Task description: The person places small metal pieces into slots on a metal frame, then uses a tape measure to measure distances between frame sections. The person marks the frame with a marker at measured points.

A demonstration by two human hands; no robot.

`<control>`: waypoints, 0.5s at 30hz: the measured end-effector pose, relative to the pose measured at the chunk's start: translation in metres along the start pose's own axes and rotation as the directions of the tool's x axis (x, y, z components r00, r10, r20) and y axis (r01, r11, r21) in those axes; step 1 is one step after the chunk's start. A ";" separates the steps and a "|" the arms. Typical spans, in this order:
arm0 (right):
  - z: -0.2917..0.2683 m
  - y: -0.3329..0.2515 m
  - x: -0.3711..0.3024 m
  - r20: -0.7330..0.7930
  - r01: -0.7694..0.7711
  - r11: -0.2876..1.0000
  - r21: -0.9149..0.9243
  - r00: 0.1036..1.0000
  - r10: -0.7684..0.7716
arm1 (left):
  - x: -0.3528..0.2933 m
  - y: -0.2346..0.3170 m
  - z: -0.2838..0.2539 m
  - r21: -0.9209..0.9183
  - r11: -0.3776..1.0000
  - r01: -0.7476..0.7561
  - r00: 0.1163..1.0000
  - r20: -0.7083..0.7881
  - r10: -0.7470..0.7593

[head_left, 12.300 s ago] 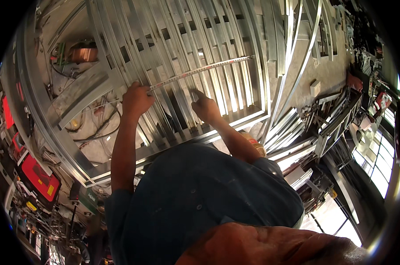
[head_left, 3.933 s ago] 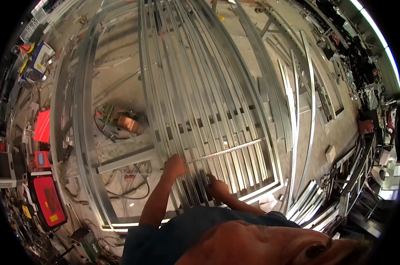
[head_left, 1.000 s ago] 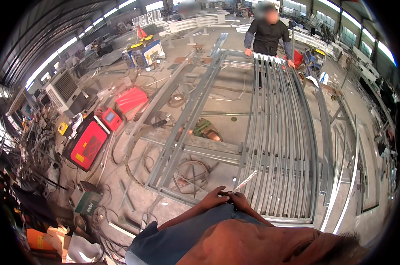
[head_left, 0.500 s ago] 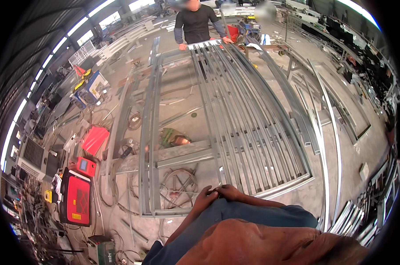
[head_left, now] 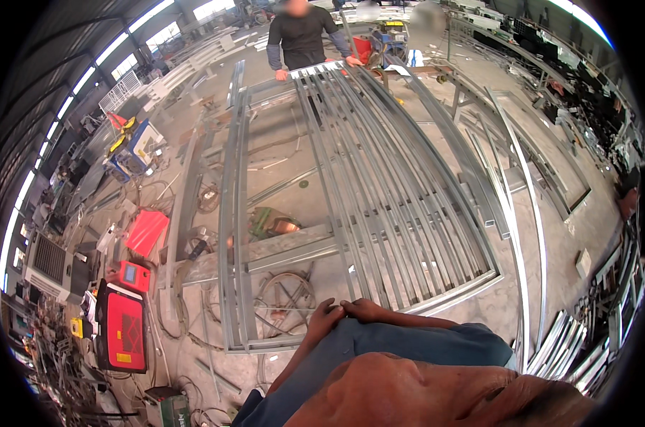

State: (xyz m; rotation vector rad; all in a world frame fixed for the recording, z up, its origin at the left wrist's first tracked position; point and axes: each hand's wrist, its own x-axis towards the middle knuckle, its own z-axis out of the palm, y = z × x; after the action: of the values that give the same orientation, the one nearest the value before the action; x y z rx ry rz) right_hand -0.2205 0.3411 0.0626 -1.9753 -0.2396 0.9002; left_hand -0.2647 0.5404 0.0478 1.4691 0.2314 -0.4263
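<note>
At the near edge of a large grey metal frame [head_left: 233, 213], my left hand [head_left: 324, 317] and my right hand [head_left: 363, 311] are side by side in front of me. Both have curled fingers, and their fingertips almost meet. Whatever they may hold is too small or hidden to make out. Long parallel metal bars [head_left: 390, 206] fill the frame's right part, while its left part is mostly open. Another person [head_left: 301, 39] in a dark shirt stands at the far end, both hands on the frame's far edge.
To the left are a red and black machine [head_left: 123, 326], a small red box [head_left: 129, 275] with a screen and a red sheet [head_left: 148, 233]. Under the frame lie a wire coil [head_left: 285, 293] and a green thing [head_left: 269, 224]. Long metal strips [head_left: 519, 263] lean along the right side.
My hands have drawn slightly apart at the fingertips. The view has shifted a little, so the frame and the other person appear farther left. The other person's hands stay on the far edge.
</note>
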 end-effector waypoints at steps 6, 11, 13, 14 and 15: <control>0.001 -0.002 -0.006 -0.020 -0.022 0.980 -0.197 1.000 0.019 | -0.004 0.008 0.004 0.018 0.999 0.031 1.000 -0.003 -0.031; 0.000 0.004 -0.005 -0.045 -0.016 0.965 -0.263 0.999 0.005 | -0.008 0.019 0.009 0.071 0.997 0.020 1.000 0.006 -0.020; -0.003 -0.012 -0.015 -0.031 -0.019 0.957 -0.290 0.999 0.010 | -0.011 0.020 0.007 0.050 0.998 0.030 1.000 0.007 -0.030; -0.009 -0.033 -0.028 -0.005 -0.008 0.957 -0.290 1.000 0.007 | -0.015 0.019 0.004 0.039 0.999 0.037 0.999 -0.001 -0.037; -0.017 -0.045 -0.039 0.004 -0.007 0.958 -0.288 1.000 0.008 | -0.015 0.021 0.006 0.037 0.999 0.039 0.999 0.001 -0.039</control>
State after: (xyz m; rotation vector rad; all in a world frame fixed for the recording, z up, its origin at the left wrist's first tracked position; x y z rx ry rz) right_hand -0.2292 0.3358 0.1241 -2.2436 -0.3850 0.9156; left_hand -0.2699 0.5375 0.0732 1.5023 0.2522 -0.4656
